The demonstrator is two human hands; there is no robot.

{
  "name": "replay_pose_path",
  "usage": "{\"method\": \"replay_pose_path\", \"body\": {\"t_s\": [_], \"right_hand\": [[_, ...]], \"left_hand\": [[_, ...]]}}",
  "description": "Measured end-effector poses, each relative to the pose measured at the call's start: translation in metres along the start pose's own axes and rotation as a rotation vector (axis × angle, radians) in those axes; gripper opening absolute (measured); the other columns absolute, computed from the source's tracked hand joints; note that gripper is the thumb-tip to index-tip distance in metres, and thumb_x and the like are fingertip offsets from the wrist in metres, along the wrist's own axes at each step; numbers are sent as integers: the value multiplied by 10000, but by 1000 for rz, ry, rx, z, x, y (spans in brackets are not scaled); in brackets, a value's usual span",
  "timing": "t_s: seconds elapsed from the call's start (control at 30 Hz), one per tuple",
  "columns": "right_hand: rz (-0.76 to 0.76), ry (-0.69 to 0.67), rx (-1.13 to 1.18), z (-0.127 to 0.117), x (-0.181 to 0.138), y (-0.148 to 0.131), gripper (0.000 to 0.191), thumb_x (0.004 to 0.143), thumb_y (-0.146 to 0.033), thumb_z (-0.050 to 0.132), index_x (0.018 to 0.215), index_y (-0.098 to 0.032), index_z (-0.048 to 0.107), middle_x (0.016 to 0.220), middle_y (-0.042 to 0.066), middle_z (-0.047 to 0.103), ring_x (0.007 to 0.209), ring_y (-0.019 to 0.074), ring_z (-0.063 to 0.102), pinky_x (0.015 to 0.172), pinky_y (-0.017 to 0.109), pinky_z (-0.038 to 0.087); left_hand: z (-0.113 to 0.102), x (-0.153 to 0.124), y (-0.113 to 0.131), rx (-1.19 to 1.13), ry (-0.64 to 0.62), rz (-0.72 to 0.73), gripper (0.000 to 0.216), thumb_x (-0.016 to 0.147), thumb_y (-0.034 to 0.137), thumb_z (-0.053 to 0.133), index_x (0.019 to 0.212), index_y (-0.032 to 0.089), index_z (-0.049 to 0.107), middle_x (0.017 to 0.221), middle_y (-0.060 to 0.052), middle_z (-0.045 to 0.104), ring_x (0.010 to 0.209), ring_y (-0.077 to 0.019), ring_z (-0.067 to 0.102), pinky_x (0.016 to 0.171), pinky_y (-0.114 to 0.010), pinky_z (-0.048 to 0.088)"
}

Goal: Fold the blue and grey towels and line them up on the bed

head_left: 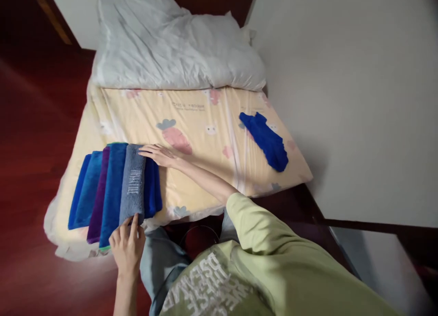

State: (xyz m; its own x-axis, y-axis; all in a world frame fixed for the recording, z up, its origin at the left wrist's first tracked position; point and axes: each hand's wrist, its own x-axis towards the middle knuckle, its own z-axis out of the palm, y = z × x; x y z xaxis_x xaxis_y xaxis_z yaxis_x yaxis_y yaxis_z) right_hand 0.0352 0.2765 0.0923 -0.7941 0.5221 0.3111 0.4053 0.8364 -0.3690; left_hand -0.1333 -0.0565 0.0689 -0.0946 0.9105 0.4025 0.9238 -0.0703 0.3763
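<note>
A folded grey towel [134,188] with pale lettering lies on top of a row of overlapping folded towels at the bed's left front. My left hand [127,243] is at its near end, index fingertip touching the edge and the other fingers partly bent. Across the far end, my right hand [159,155] rests palm down with its fingers stretched out. To the left of the grey towel are a blue towel [114,193], a purple towel [98,206] and more blue ones. Dark blue towels [151,188] show on its right side.
The bed [201,170] has a yellow sheet with carrot prints. A crumpled blue cloth [265,140] lies toward its right side. A white quilt [178,47] is heaped at the far end. A pale wall [359,101] rises on the right; reddish floor [30,170] lies left.
</note>
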Motion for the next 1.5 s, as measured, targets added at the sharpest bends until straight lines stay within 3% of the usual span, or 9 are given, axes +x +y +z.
{"method": "replay_pose_path", "body": {"t_s": [0.1, 0.2, 0.43, 0.63, 0.93, 1.1, 1.23, 1.37, 1.5], "right_hand": [[160, 141, 58, -36, -81, 27, 556, 910, -23, 405, 1373, -254, 610, 1403, 50, 616, 1394, 191, 465, 1177, 410, 352], [494, 329, -3, -81, -192, 65, 487, 904, -73, 451, 1340, -205, 625, 1422, 85, 595, 1350, 206, 506, 1169, 391, 370], [1314, 375, -325, -165, -454, 107, 449, 834, -48, 491, 1234, -122, 680, 1435, 152, 542, 1302, 254, 491, 1136, 364, 387], [1599, 362, -367, -188, -566, 113, 479, 808, -37, 468, 1213, -115, 711, 1522, 166, 473, 1305, 300, 460, 1136, 436, 373], [1460, 757, -306, -239, -579, 113, 391, 882, -107, 437, 1177, -123, 694, 1232, 191, 650, 1173, 274, 559, 1092, 433, 417], [1206, 1005, -341, -318, -554, 102, 359, 993, -242, 358, 1082, -147, 692, 1104, 175, 668, 1060, 243, 617, 1013, 394, 488], [885, 1112, -388, -403, -508, 66, 382, 1037, -387, 385, 1191, -170, 661, 1137, 137, 661, 1115, 234, 631, 986, 379, 527], [644, 1015, -243, -468, -449, -3, 374, 1013, -481, 496, 1173, -211, 700, 1130, 99, 686, 1148, 236, 637, 1022, 387, 521], [517, 732, 33, -486, -397, -75, 353, 940, -521, 624, 1063, -219, 758, 1030, 57, 742, 1062, 224, 676, 981, 373, 546]], "left_hand": [[-16, -13, 23, -8, 37, 18, 973, 700, 148, 621, 1580, 450, 338, 1398, -140, 570, 1206, -418, 569, 939, -634, 477], [-20, -39, 49, -6, 75, 95, 1056, 623, 114, 632, 1567, 485, 338, 1381, -122, 596, 1157, -419, 611, 882, -636, 525], [14, -88, 131, -162, -100, 301, 877, 787, 142, 596, 1570, 453, 352, 1326, -80, 640, 1096, -337, 657, 907, -555, 556], [40, -75, 191, -234, -349, 621, 384, 923, 120, 501, 1255, 222, 662, 1285, -108, 658, 1159, -235, 634, 959, -357, 524], [40, -55, 215, -229, -437, 680, 335, 944, 96, 477, 1180, 210, 686, 1208, -84, 681, 1111, -219, 629, 914, -335, 524], [31, -39, 226, -249, -420, 693, 277, 960, 101, 470, 1085, 207, 694, 1123, -77, 699, 1006, -209, 649, 859, -339, 528], [19, 4, 236, -315, -356, 715, 250, 958, 113, 488, 1072, 218, 684, 1061, -70, 707, 940, -202, 664, 814, -328, 536], [-3, 68, 268, -473, -263, 640, 240, 965, 149, 499, 1123, 226, 664, 1037, -70, 697, 962, -193, 679, 854, -317, 556], [-22, 119, 333, -666, -235, 420, 248, 982, 319, 554, 1195, 211, 620, 1112, -88, 668, 892, -168, 679, 756, -290, 592]]}}
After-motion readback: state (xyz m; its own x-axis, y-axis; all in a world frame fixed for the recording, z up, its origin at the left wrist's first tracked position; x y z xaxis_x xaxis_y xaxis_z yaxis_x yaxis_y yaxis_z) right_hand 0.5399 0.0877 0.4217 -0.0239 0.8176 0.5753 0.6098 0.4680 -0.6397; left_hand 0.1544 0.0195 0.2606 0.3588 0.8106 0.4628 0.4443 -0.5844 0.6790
